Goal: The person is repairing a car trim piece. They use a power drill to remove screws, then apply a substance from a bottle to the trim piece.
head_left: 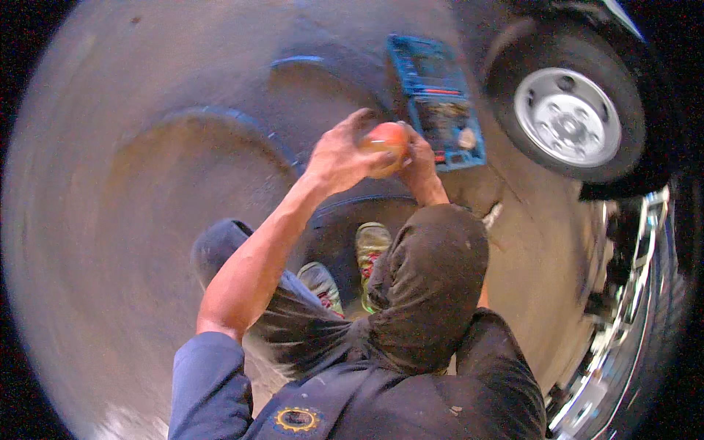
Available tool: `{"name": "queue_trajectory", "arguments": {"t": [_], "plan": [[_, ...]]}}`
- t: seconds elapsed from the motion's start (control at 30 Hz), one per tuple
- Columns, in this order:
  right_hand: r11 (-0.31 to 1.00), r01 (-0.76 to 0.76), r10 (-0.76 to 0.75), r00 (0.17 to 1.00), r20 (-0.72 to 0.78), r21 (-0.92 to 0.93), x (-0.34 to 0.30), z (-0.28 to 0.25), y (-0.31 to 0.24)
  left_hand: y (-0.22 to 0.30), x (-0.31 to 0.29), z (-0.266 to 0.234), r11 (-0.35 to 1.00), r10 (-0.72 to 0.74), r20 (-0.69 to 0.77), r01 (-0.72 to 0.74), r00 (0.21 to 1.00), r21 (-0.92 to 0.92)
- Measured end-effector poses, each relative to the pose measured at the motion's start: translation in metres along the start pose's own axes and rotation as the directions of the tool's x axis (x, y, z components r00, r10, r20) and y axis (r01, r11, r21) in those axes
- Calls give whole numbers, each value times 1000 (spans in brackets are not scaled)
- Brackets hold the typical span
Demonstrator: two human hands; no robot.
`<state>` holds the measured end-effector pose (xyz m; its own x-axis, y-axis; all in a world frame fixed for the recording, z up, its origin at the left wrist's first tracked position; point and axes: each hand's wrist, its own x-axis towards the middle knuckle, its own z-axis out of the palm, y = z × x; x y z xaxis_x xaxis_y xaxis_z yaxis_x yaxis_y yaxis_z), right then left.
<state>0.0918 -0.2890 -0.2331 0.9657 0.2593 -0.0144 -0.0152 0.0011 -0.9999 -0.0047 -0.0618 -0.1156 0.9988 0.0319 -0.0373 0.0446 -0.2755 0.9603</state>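
In front of my knees, both hands hold a rounded orange-red object [386, 139] with a paler, yellowish underside; motion blur hides its exact kind. My left hand [343, 152] grips it from the left, the fingers curled over its top and the thumb along its near side. On the far right side, my right hand [420, 163] is closed against it, with some fingers hidden behind. Just beyond my right hand lies an open blue tool case [475, 143], with mixed small items in its nearer half.
A vehicle wheel [568, 117] with a silver rim stands at the far right. Dark, blue-edged curved shapes [220, 114] lie on the floor [147, 242] at the left and beneath my hands. My shoes [372, 246] are below. Blurred metal parts line the right edge.
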Motion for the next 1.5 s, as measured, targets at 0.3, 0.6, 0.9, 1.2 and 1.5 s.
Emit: {"name": "queue_trajectory", "arguments": {"t": [0.3,0.6,0.9,1.2,1.5], "plan": [[875,-484,457,843,283,31,-10,24,34,-112,-50,-91,859,-503,-531,459,682,-226],[879,-477,442,810,385,-6,103,32,5,-211,-78,44,498,-866,-158,843,474,-205],[747,-472,224,842,491,469,186,90,-194,-185,-34,34,471,-882,48,872,469,131],[573,-507,131,832,538,644,143,137,-170,-220,-25,59,377,-899,-297,913,321,-154],[628,-401,190,910,369,667,133,165,-203,-189,-17,55,459,-839,-407,870,360,-178]]}}
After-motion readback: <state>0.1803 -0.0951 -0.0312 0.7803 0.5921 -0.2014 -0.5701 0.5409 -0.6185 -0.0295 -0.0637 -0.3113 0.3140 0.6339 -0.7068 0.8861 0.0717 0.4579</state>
